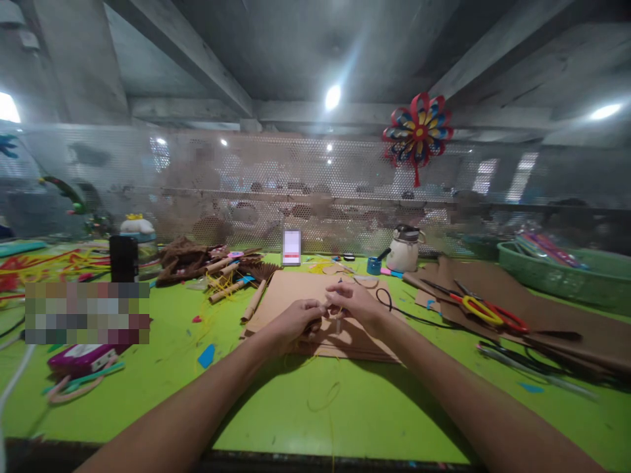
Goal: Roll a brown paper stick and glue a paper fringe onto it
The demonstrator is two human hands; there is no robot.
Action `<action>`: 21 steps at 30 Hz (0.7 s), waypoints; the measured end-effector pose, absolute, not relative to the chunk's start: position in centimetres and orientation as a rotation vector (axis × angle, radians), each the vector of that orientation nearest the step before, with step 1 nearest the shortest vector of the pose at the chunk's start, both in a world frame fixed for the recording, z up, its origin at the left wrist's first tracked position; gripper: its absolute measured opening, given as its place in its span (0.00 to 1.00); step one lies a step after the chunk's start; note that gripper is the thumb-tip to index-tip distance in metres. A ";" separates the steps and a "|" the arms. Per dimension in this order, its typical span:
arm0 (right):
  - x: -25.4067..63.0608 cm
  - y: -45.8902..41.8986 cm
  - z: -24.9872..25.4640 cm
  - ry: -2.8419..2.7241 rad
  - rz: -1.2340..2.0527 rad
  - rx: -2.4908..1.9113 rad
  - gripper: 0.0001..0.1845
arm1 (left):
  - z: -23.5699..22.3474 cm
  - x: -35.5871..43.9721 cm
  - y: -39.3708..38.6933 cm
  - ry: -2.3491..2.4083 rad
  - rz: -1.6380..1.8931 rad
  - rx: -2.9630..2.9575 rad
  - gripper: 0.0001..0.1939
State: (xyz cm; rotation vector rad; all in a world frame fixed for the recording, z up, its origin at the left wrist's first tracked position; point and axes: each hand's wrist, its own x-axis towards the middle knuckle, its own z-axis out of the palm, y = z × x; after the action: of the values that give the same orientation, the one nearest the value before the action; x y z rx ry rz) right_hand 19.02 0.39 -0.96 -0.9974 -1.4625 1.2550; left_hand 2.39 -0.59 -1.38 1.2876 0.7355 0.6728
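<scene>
Both hands meet over a stack of brown kraft paper sheets in the middle of the green table. My left hand is closed, with its fingers curled and the thumb pressed toward the right fingertips. Against it, my right hand is pinched. Whatever the fingertips hold is too small and blurred to name. A pale, thin upright piece shows just below the right fingers. Loose yellow thread curls over the table in front of the stack and runs to the near edge.
Rolled brown paper tubes lie left of the stack; a phone stands behind it. Scissors with yellow and red handles rest on brown paper at right, near a green basket. A white jug stands at the back.
</scene>
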 end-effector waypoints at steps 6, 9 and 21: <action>18.7 0.8 -1.7 -1.457 1.196 -0.994 0.24 | -1.1 2.5 -0.7 0.735 0.654 1.353 0.09; 18.8 0.8 -1.7 -1.480 1.170 -0.962 0.22 | -0.9 2.6 -0.8 0.739 0.668 1.374 0.08; 18.7 0.6 -1.5 -1.422 1.220 -0.973 0.19 | -1.7 2.3 -0.2 0.715 0.633 1.205 0.11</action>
State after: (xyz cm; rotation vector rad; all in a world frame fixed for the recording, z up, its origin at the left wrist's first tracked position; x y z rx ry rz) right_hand 18.69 0.60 -1.46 -0.9727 -1.4215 1.2198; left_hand 2.34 -0.17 -1.69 1.2050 0.7146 0.6329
